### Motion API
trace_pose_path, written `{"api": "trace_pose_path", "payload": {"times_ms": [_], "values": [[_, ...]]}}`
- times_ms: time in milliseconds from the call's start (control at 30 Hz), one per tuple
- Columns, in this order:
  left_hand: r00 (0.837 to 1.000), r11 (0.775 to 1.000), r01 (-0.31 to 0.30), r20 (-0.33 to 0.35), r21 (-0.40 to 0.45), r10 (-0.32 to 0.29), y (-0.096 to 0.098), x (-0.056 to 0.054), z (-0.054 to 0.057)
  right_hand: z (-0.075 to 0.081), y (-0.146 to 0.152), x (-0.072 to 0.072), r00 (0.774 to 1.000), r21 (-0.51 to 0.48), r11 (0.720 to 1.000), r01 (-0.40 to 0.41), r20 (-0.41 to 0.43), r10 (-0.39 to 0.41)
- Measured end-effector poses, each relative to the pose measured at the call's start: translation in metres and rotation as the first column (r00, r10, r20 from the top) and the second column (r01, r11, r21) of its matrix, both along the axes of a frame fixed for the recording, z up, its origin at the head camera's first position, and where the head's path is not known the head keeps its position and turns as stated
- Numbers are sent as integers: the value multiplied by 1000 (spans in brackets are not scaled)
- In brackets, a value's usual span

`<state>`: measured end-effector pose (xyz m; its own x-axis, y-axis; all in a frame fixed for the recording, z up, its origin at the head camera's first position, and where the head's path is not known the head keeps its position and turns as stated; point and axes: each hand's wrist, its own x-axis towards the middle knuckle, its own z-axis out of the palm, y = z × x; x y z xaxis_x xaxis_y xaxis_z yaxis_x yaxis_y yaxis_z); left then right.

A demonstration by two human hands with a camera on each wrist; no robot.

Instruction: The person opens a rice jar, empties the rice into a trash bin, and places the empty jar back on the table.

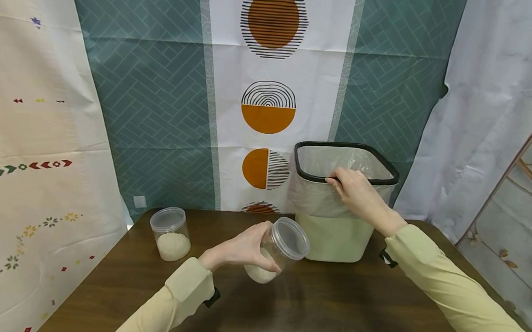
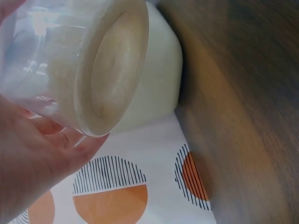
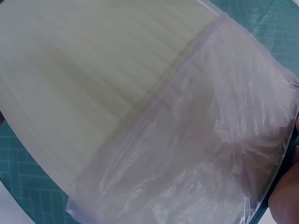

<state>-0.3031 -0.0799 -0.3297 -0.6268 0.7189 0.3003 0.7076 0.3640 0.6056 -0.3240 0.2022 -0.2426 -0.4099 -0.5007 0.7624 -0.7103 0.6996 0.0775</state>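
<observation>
Cloth (image 1: 46, 139) with small flower motifs is hanging along the left side of a brown table (image 1: 353, 311). On the table's far left, a clear lidded jar (image 1: 170, 231) is standing upright, white grains (image 1: 173, 246) lying in its lower part. To its right, the left hand (image 1: 243, 247) is curling round a tilted jar (image 1: 287, 242) and holding it off the table; this jar's top is leaning right, and white contents are showing near its base. Behind, a green-and-white hanging (image 1: 271, 71) with orange circles is covering the far side. Farther right, a pale green bin (image 1: 334, 240) is standing on the table, a translucent liner (image 1: 309, 201) draping over its upper part. The right hand (image 1: 359, 193) is gripping the near side of its black rim (image 1: 384, 182), fingers bent narrowly over it. At far right, a white curtain (image 1: 477, 97) is hanging.
</observation>
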Motion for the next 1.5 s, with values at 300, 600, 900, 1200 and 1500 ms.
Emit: {"api": "trace_pose_path", "payload": {"times_ms": [300, 600, 900, 1200, 1500], "values": [[1000, 999, 5, -6, -35, -5, -1, 1, 1, 5, -13, 2, 998, 26, 999, -34, 61, 33], [1000, 999, 19, 3, -45, -19, -2, 2, 0, 6, -27, 1, 996, 33, 998, -55, 71, 52], [999, 999, 19, 26, -29, -18, -6, 2, -1, 9, -41, 2, 992, 53, 996, -72, 106, 66], [1000, 999, 15, 23, -34, -14, -6, 2, 0, 9, -54, -1, 990, 64, 992, -111, 96, 105], [999, 999, 9, 34, -50, -8, -8, -1, 1, 17, -65, -3, 978, 90, 986, -137, 170, 120]]}}
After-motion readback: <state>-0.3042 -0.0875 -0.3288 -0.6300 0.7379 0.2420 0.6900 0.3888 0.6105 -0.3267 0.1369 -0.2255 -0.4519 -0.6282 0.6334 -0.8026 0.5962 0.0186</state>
